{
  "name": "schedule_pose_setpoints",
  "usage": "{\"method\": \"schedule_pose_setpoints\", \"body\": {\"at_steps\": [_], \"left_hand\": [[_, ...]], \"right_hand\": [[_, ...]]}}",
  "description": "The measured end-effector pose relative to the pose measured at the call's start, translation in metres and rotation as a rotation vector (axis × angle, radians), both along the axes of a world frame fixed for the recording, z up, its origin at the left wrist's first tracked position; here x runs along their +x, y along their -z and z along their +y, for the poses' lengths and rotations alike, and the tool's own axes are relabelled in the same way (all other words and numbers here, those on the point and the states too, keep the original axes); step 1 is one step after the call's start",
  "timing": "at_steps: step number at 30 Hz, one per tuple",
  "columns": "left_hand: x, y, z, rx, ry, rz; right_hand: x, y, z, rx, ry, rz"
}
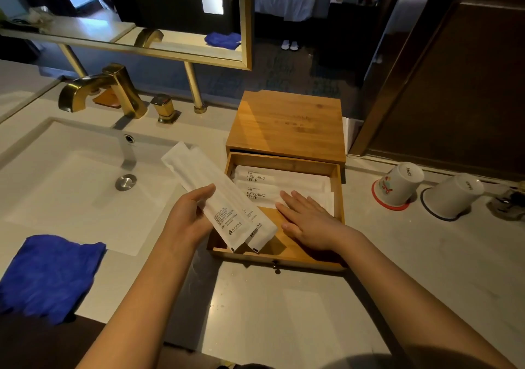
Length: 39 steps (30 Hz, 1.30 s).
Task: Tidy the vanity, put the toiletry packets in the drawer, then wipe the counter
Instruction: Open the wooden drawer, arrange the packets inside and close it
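A wooden box (287, 124) stands on the counter with its drawer (338, 187) pulled open. Two white packets marked "BRUSHING TEETH" (272, 181) lie flat inside it. My left hand (187, 218) grips two long white toiletry packets (218, 195), held at a slant over the drawer's left front corner. My right hand (306, 218) lies flat, fingers spread, on the packets in the drawer and holds nothing. A folded blue cloth (48, 275) rests on the counter at the sink's near left corner.
A white sink (71, 187) with a gold faucet (105, 90) lies to the left. Two upturned paper cups (397, 184) (451, 195) stand on coasters to the right. A gold-framed mirror (244, 22) hangs behind. A dark wooden door (454, 84) is at the right.
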<state>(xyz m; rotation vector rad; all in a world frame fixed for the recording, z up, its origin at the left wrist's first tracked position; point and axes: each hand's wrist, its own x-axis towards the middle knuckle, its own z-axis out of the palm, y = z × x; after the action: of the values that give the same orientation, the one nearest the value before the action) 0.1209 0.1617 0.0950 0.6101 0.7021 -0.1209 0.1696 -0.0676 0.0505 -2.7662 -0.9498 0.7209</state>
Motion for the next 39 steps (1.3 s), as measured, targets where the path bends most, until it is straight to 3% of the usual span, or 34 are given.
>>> {"method": "schedule_pose_setpoints", "body": {"at_steps": [11,13,16,18,21,27,34,39], "left_hand": [[-0.002,-0.002,0.001,0.013,0.026,-0.008],[-0.002,-0.002,0.000,0.022,0.031,-0.018],[-0.002,-0.002,-0.003,-0.025,0.055,-0.058],[-0.002,-0.001,-0.009,-0.070,0.087,-0.105],[0.000,0.001,-0.015,-0.084,0.151,-0.131],[0.004,-0.004,-0.019,0.001,0.150,-0.074],[0.003,-0.007,-0.020,0.032,0.197,-0.107],[0.004,-0.005,-0.017,0.102,0.175,-0.114]], "right_hand": [[0.008,-0.021,0.001,-0.019,-0.014,0.056],[0.005,-0.023,0.004,0.086,0.063,0.040],[-0.002,-0.038,0.017,0.434,0.295,0.050],[-0.009,-0.051,0.029,0.636,0.401,0.208],[-0.018,-0.061,0.042,0.753,0.477,0.361],[-0.012,-0.065,0.036,0.735,0.591,0.326],[-0.012,-0.070,0.031,0.839,0.665,0.804],[-0.011,-0.072,0.032,0.822,0.635,0.764]]}}
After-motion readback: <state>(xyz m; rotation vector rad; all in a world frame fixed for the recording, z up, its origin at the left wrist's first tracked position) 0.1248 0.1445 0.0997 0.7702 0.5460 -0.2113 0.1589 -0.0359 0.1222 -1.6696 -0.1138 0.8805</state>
